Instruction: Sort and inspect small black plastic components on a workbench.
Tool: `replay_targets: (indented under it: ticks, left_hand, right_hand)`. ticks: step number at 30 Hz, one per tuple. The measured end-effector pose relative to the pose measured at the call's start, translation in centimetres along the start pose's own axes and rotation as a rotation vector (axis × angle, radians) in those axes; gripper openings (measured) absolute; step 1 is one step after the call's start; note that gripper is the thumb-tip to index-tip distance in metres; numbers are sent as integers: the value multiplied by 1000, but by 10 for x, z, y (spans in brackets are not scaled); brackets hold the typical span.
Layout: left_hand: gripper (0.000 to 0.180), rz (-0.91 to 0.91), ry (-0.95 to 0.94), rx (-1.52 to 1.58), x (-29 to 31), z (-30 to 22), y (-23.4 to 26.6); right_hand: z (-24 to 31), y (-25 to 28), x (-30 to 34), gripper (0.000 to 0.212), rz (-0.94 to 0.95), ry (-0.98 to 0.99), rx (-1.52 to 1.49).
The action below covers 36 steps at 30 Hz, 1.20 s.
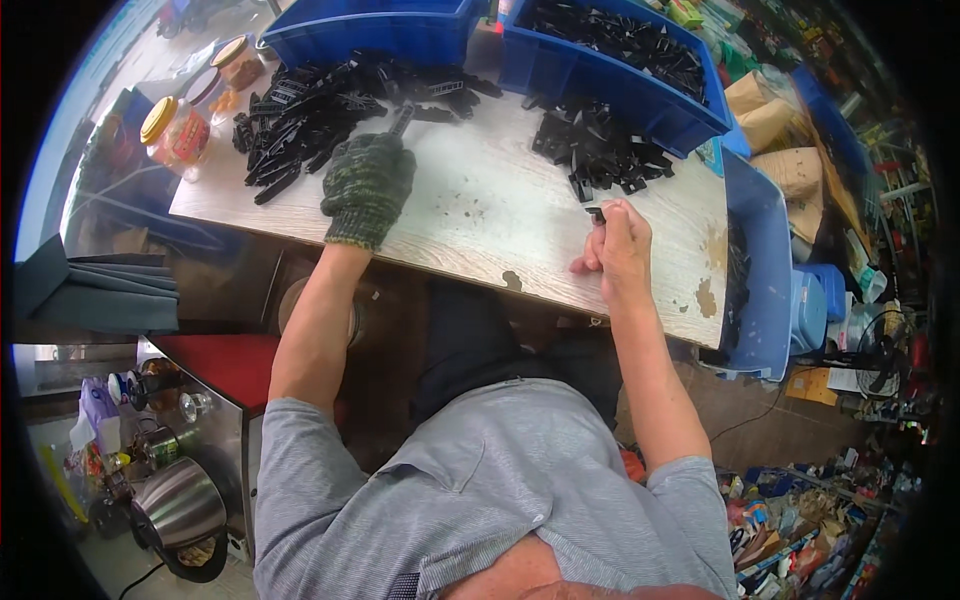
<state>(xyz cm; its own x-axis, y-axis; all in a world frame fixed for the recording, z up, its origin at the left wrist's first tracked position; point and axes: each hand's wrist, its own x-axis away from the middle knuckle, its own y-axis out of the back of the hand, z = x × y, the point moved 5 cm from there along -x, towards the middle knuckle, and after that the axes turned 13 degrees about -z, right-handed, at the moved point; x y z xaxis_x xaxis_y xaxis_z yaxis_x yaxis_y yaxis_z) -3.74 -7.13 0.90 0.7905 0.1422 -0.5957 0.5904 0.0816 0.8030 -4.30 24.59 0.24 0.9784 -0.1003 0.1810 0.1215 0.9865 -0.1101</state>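
Left hand (369,187), green-knit-gloved, grasps slim black plastic strip (402,120); bare right hand (622,245) pinches small black piece (596,213). Strip heap (300,125), piece heap (592,150) near respective hands, likely for reach.

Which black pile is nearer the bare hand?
The pile of short pieces, just beyond the bare right hand; the pile of long strips lies beside the gloved left hand.

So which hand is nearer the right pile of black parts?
Right. The right hand is just in front of that pile; the gloved left hand, well left of it.
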Motion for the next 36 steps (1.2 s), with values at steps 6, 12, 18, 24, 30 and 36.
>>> replay_targets:
  ticks: [6, 12, 18, 24, 30, 36]
  left_hand:
    - [23, -436, 6, 298, 2, 7, 14]
    - [27, -100, 29, 167, -2, -2, 3]
    - [25, -203, 66, 216, -4, 7, 13]
    - [28, -174, -23, 165, -1, -3, 22]
    - [22, -193, -67, 311, 17, -33, 27]
    - [33, 116, -110, 293, 24, -75, 28]
  right_hand:
    - [0, -3, 2, 25, 12, 21, 1]
    - [0, -1, 4, 24, -12, 5, -22]
    - [-1, 1, 1, 24, -12, 28, -33]
    - [-1, -4, 0, 24, -19, 18, -25]
    - [0, -2, 4, 26, -56, 0, -28]
    - [0, -1, 6, 29, -118, -1, -19]
